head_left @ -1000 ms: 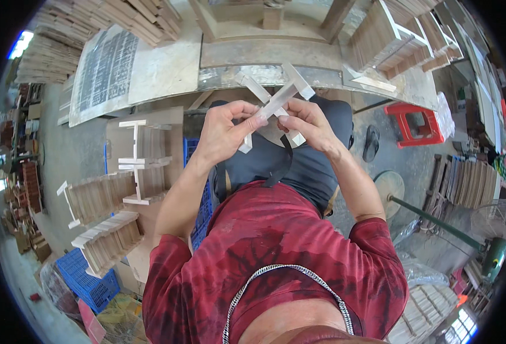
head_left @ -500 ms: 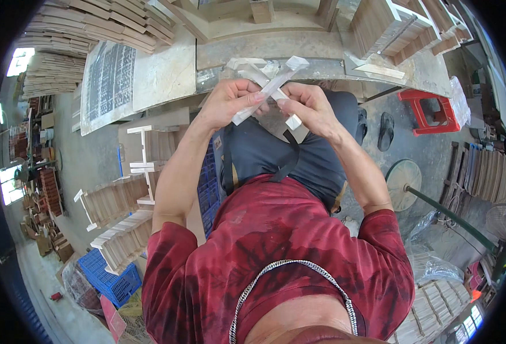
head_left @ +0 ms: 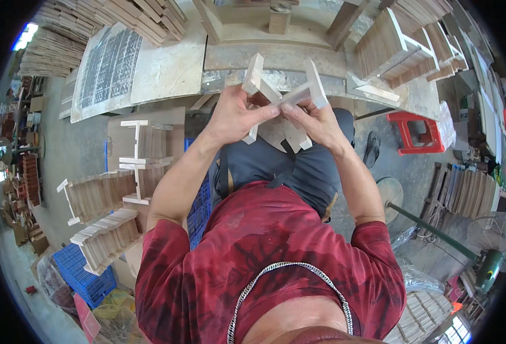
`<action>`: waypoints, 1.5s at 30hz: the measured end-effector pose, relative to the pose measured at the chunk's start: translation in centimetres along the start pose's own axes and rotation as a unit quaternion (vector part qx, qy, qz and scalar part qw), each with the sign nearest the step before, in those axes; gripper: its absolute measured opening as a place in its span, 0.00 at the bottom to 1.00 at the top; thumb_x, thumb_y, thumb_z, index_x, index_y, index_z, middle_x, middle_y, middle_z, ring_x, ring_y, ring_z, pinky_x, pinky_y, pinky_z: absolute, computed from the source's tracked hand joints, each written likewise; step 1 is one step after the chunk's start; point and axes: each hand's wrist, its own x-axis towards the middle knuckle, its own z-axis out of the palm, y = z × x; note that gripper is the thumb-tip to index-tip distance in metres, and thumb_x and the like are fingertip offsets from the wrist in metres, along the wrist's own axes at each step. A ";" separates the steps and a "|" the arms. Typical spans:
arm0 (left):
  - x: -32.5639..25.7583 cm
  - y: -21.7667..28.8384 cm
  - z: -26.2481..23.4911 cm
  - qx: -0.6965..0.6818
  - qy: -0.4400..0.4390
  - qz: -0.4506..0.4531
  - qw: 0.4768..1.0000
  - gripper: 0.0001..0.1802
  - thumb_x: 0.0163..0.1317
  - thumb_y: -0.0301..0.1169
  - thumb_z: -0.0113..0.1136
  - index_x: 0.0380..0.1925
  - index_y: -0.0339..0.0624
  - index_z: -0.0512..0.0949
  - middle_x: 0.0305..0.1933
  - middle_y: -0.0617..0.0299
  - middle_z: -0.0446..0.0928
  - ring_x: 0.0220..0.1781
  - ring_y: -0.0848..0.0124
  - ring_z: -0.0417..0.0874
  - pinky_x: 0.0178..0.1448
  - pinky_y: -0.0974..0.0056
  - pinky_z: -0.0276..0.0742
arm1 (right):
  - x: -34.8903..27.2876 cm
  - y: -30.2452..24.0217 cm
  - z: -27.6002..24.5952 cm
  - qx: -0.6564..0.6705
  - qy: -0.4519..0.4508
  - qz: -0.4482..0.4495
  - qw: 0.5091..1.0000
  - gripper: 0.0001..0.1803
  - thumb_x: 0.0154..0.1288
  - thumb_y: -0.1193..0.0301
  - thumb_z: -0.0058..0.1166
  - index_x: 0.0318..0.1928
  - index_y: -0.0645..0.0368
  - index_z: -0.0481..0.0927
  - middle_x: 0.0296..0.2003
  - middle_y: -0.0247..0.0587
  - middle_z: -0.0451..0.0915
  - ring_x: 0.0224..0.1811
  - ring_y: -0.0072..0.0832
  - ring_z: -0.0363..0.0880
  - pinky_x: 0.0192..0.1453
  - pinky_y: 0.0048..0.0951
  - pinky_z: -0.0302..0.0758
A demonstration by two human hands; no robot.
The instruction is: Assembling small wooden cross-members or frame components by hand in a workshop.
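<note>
Nearest the camera we see the red patterned shirt [head_left: 276, 258] and a metal neck chain [head_left: 287, 286], then dark trousers [head_left: 276, 166] over the lap. Both forearms run up from the lower edge to meet above the knees. Our left hand [head_left: 233, 117] is closed around the left portion of a pale wooden slat assembly [head_left: 281, 94], thumb on top and fingers curled beneath; our right hand [head_left: 316, 123] pinches the right portion, fingers bent tight on the crossing slats, no gap visible between fingers and wood. Compared with the two earlier frames, the assembly has risen and moved farther from the body: a second ago it sat lower over the lap with the slats lying flatter, and now two slat ends stand up, splayed apart, in front of the workbench [head_left: 167, 69] edge. We judge the hands have rotated the piece and are pressing or seating a joint between the slats, though the contact point itself is hidden by the fingers. To our left, beyond the blue crate [head_left: 84, 275], finished slat racks [head_left: 101, 195] lie in a row on the floor. Farther out, a red plastic stool [head_left: 416, 132] stands to our right, and stacked wooden boards [head_left: 132, 17] sit behind the bench.
</note>
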 end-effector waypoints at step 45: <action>-8.9 1.0 -15.1 0.666 0.340 0.303 0.591 0.20 0.46 0.19 0.64 0.44 0.32 0.81 0.53 0.47 0.79 0.63 0.48 0.77 0.66 0.48 0.75 | 17.7 -3.2 12.0 -0.013 -0.182 -0.089 0.979 0.15 0.66 0.65 0.67 0.48 0.62 0.86 0.31 0.31 0.83 0.30 0.16 0.75 0.37 0.23 0.74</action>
